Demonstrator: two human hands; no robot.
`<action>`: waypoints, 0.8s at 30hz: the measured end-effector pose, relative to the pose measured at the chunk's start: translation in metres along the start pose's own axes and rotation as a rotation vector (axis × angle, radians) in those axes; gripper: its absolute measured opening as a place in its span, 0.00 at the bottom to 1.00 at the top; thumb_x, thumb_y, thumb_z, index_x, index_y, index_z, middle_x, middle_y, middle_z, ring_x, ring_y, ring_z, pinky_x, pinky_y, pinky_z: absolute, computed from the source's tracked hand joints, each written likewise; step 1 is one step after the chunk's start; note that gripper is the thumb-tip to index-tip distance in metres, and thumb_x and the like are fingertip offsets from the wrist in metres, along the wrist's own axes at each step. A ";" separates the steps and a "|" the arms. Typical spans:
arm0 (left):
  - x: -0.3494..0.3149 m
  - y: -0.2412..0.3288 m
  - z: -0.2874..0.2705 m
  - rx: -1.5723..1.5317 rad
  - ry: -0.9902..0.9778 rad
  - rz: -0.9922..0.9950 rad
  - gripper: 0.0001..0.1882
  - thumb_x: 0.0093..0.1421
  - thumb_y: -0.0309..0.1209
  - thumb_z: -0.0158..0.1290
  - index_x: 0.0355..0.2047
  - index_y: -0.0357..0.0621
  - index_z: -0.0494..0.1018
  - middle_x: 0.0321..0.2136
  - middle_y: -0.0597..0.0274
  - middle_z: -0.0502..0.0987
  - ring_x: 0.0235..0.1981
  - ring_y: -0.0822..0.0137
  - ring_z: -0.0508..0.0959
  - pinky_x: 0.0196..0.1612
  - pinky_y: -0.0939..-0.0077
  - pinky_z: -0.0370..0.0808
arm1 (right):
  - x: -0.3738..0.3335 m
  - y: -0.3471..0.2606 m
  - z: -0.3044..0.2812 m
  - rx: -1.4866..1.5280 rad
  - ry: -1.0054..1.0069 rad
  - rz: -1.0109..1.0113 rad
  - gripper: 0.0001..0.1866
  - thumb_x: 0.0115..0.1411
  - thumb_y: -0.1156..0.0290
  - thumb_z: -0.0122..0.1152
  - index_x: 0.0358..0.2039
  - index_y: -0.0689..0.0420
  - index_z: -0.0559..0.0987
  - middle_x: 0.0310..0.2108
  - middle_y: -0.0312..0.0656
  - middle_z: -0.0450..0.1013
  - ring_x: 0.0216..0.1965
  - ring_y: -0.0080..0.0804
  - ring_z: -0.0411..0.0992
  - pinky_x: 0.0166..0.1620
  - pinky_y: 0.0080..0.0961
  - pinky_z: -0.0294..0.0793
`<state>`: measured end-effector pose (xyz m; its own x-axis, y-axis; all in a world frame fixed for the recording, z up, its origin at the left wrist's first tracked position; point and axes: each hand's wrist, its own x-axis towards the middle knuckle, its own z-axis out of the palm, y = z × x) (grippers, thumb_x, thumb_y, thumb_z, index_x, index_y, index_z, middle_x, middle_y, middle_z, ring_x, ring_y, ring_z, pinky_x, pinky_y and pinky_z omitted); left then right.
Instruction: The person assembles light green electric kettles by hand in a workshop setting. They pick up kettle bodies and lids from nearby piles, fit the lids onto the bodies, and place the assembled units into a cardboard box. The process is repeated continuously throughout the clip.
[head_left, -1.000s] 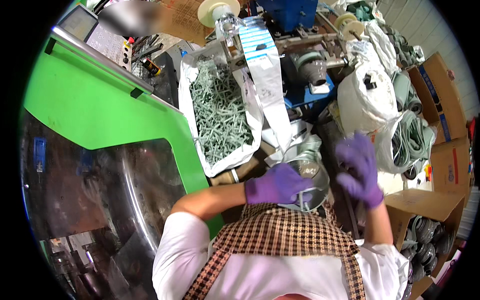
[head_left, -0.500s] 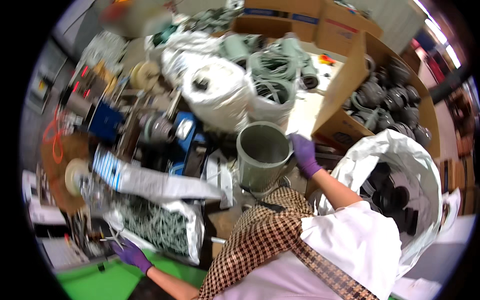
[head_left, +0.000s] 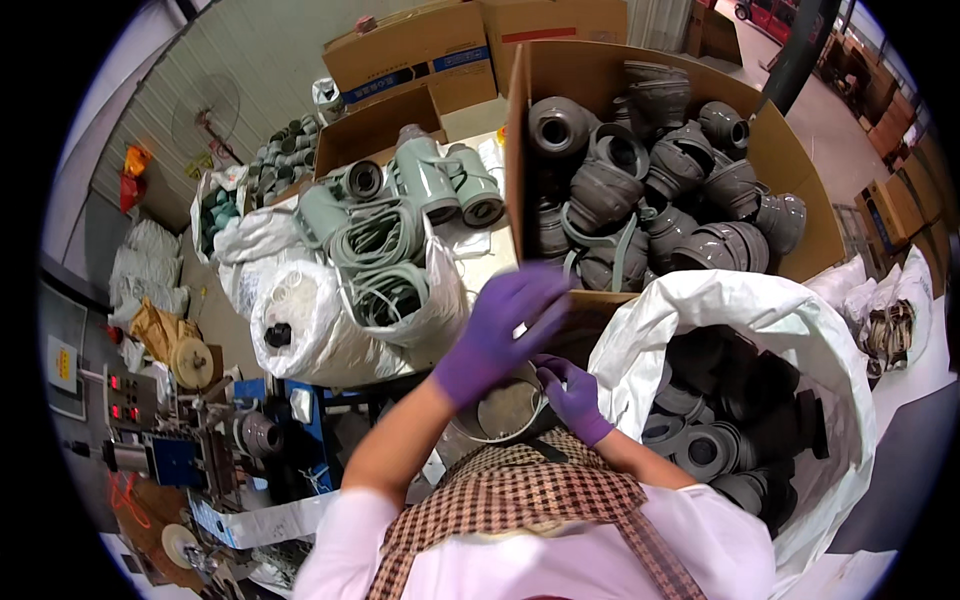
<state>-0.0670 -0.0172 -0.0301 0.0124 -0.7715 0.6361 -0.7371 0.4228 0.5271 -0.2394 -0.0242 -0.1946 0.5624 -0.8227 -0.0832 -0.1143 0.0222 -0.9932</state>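
Now the right hand [head_left: 572,396] pinches a grey cylinder [head_left: 507,412] by its rim; the left hand [head_left: 508,322], blurred, hovers above, grip unclear.

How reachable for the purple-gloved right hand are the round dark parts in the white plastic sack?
Likely yes: the right hand appears beside the sack, whose open mouth exposes the dark parts.

Purple gloves [head_left: 468,365] cover the hands [head_left: 497,322] [head_left: 575,400], and a brown-checked apron [head_left: 530,482] is strapped over a white top [head_left: 470,562].
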 end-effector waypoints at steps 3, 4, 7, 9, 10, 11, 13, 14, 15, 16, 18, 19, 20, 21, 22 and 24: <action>0.138 -0.074 0.127 0.193 -0.054 0.213 0.20 0.60 0.38 0.56 0.51 0.44 0.73 0.48 0.52 0.77 0.50 0.52 0.76 0.55 0.55 0.70 | 0.023 -0.004 -0.027 -0.108 0.128 -0.260 0.13 0.62 0.66 0.63 0.42 0.62 0.82 0.37 0.47 0.81 0.37 0.35 0.81 0.41 0.26 0.77; 0.163 -0.108 0.153 0.444 -0.020 0.220 0.22 0.60 0.41 0.54 0.52 0.45 0.73 0.49 0.51 0.76 0.50 0.52 0.76 0.55 0.53 0.69 | 0.026 -0.014 -0.027 -0.109 0.117 -0.277 0.14 0.61 0.65 0.63 0.42 0.61 0.82 0.38 0.49 0.81 0.38 0.41 0.81 0.40 0.28 0.78; 0.185 -0.195 0.205 0.834 0.069 0.095 0.21 0.60 0.47 0.49 0.48 0.49 0.77 0.45 0.52 0.79 0.46 0.56 0.78 0.57 0.49 0.64 | 0.024 -0.023 -0.031 -0.182 0.081 -0.212 0.14 0.61 0.64 0.63 0.42 0.59 0.83 0.38 0.49 0.81 0.39 0.41 0.81 0.41 0.29 0.78; 0.206 -0.180 0.223 0.720 -0.480 -0.146 0.17 0.59 0.44 0.51 0.42 0.50 0.79 0.38 0.52 0.80 0.43 0.56 0.80 0.57 0.51 0.64 | 0.027 -0.010 -0.042 -0.215 0.121 -0.185 0.14 0.61 0.64 0.63 0.43 0.58 0.83 0.39 0.47 0.81 0.38 0.40 0.81 0.41 0.27 0.78; 0.211 -0.175 0.226 0.663 -0.752 -0.265 0.15 0.59 0.43 0.52 0.39 0.50 0.80 0.35 0.53 0.81 0.42 0.57 0.80 0.57 0.52 0.64 | 0.028 -0.008 -0.043 -0.184 0.173 -0.208 0.14 0.62 0.64 0.62 0.43 0.58 0.83 0.39 0.47 0.81 0.38 0.39 0.81 0.41 0.26 0.78; 0.203 -0.186 0.223 0.563 -0.606 -0.231 0.13 0.59 0.42 0.52 0.37 0.51 0.80 0.32 0.53 0.81 0.40 0.57 0.81 0.56 0.53 0.66 | 0.028 -0.009 -0.041 -0.148 0.194 -0.239 0.14 0.62 0.64 0.62 0.43 0.57 0.83 0.39 0.46 0.81 0.38 0.39 0.81 0.40 0.26 0.78; 0.180 -0.212 0.217 0.366 -0.313 -0.153 0.10 0.59 0.40 0.54 0.32 0.51 0.81 0.27 0.53 0.80 0.37 0.58 0.81 0.54 0.56 0.68 | 0.032 -0.021 -0.041 -0.071 0.160 -0.131 0.13 0.62 0.64 0.62 0.44 0.57 0.82 0.39 0.46 0.81 0.38 0.38 0.81 0.40 0.25 0.78; 0.172 -0.207 0.212 -0.063 -0.079 -0.474 0.15 0.63 0.41 0.50 0.33 0.46 0.81 0.31 0.52 0.82 0.38 0.53 0.81 0.40 0.63 0.74 | 0.038 -0.020 -0.044 -0.077 0.167 -0.126 0.13 0.63 0.64 0.62 0.44 0.57 0.82 0.39 0.46 0.81 0.38 0.37 0.81 0.40 0.25 0.78; 0.164 -0.211 0.199 -0.490 0.138 -0.682 0.14 0.67 0.39 0.48 0.41 0.45 0.79 0.36 0.56 0.82 0.38 0.57 0.81 0.38 0.65 0.77 | 0.041 -0.020 -0.043 -0.085 0.149 -0.124 0.13 0.63 0.64 0.61 0.44 0.57 0.82 0.39 0.46 0.81 0.38 0.36 0.81 0.41 0.25 0.78; 0.157 -0.217 0.182 -0.853 0.248 -0.822 0.15 0.68 0.38 0.47 0.45 0.42 0.76 0.40 0.55 0.81 0.41 0.59 0.81 0.43 0.66 0.77 | 0.047 -0.015 -0.036 -0.114 0.130 -0.142 0.13 0.63 0.64 0.61 0.45 0.58 0.82 0.39 0.46 0.81 0.38 0.35 0.81 0.41 0.25 0.78; 0.154 -0.191 0.146 -1.160 0.286 -0.748 0.18 0.69 0.35 0.45 0.53 0.36 0.70 0.46 0.53 0.78 0.46 0.61 0.79 0.50 0.68 0.76 | 0.057 -0.004 -0.029 -0.119 0.050 -0.135 0.15 0.63 0.63 0.61 0.45 0.58 0.82 0.39 0.47 0.81 0.39 0.36 0.81 0.42 0.26 0.77; 0.140 -0.174 0.128 -1.075 0.218 -0.557 0.20 0.68 0.34 0.46 0.56 0.33 0.67 0.49 0.50 0.77 0.48 0.60 0.78 0.52 0.69 0.75 | 0.062 0.001 -0.024 -0.106 0.014 -0.119 0.15 0.63 0.63 0.62 0.46 0.58 0.82 0.39 0.48 0.81 0.39 0.36 0.81 0.42 0.26 0.77; 0.119 -0.155 0.109 -0.982 0.187 -0.438 0.23 0.67 0.32 0.48 0.59 0.33 0.64 0.52 0.50 0.75 0.51 0.60 0.76 0.55 0.68 0.73 | 0.065 -0.002 -0.018 -0.132 0.019 -0.151 0.16 0.62 0.62 0.62 0.46 0.59 0.82 0.38 0.48 0.81 0.38 0.36 0.81 0.42 0.26 0.77; 0.098 -0.136 0.087 -0.883 0.175 -0.322 0.27 0.65 0.31 0.51 0.62 0.32 0.61 0.55 0.49 0.72 0.54 0.60 0.75 0.58 0.68 0.71 | 0.068 -0.004 -0.011 -0.151 0.012 -0.182 0.16 0.62 0.62 0.63 0.46 0.59 0.82 0.37 0.48 0.81 0.37 0.37 0.81 0.41 0.26 0.78; 0.072 -0.113 0.063 -0.783 0.200 -0.271 0.32 0.62 0.31 0.56 0.63 0.34 0.59 0.58 0.51 0.69 0.57 0.61 0.72 0.61 0.68 0.68 | 0.072 -0.001 -0.003 -0.162 -0.007 -0.190 0.16 0.61 0.62 0.63 0.44 0.59 0.82 0.35 0.48 0.81 0.36 0.37 0.81 0.41 0.26 0.78; 0.016 -0.077 0.006 -0.511 0.173 -0.231 0.41 0.56 0.33 0.64 0.65 0.36 0.56 0.63 0.52 0.64 0.62 0.61 0.67 0.64 0.66 0.64 | 0.070 -0.007 0.007 -0.257 -0.143 -0.057 0.18 0.60 0.60 0.64 0.47 0.57 0.82 0.33 0.47 0.81 0.34 0.36 0.81 0.38 0.26 0.78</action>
<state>-0.0137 -0.0653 -0.0639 0.2758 -0.8002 0.5326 -0.2839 0.4616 0.8405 -0.1935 -0.0779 -0.1939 0.6814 -0.7296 -0.0570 -0.2731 -0.1812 -0.9448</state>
